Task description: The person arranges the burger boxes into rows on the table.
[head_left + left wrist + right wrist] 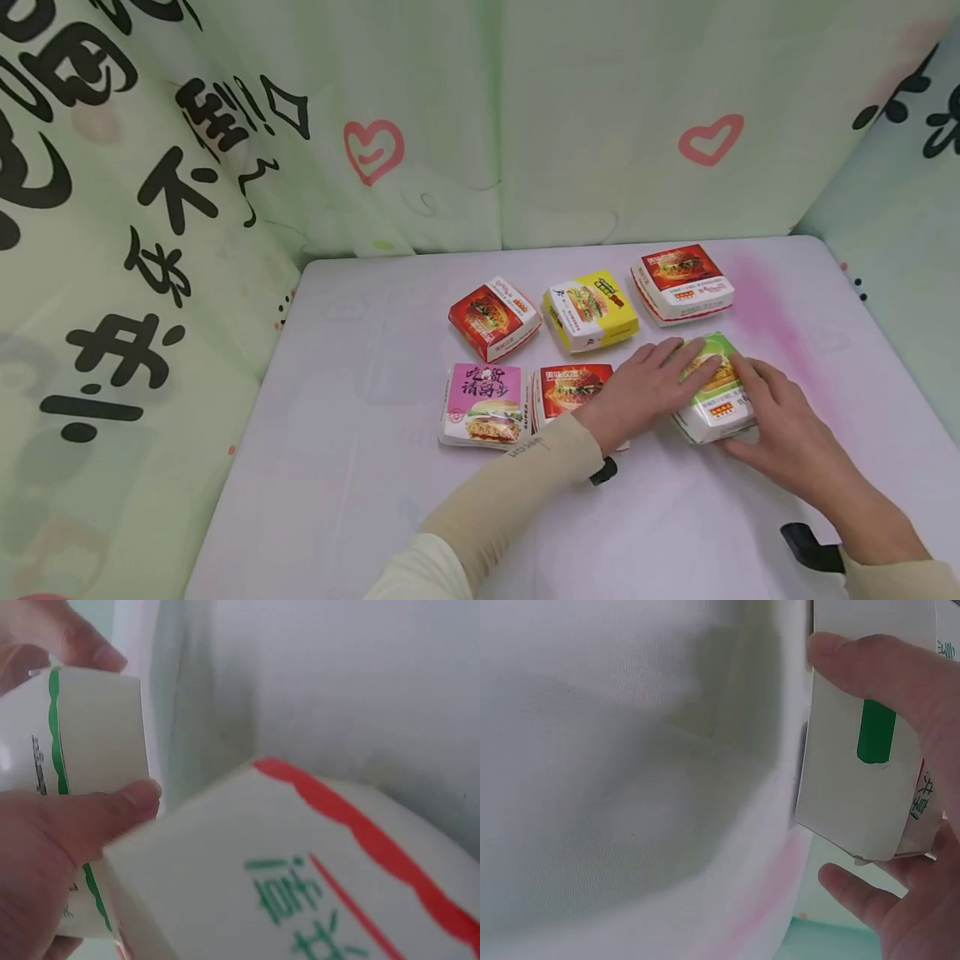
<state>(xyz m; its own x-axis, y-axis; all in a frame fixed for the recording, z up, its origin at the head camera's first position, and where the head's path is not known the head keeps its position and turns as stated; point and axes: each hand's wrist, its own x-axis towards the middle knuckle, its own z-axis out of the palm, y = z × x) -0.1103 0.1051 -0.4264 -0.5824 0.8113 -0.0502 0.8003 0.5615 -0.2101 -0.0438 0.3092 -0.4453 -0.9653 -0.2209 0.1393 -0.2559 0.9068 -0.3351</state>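
Observation:
A green and white burger box (716, 400) is between my two hands at the right of the group. My left hand (645, 392) holds it from the left, fingers over its top; in the left wrist view its thumb (112, 814) presses a white side with a green wavy stripe. From the right, my right hand (795, 442) grips the same box, the thumb (877, 667) along a white side panel in the right wrist view. Just left of it, a red burger box (573, 387) is partly hidden under my left forearm.
A pink burger box (483, 404) sits left of the covered red one. Behind are a tilted red box (495, 321), a yellow box (592, 312) and another red box (682, 283). They stand on a pale cloth-covered table (345, 450), with printed curtains (450, 125) around it.

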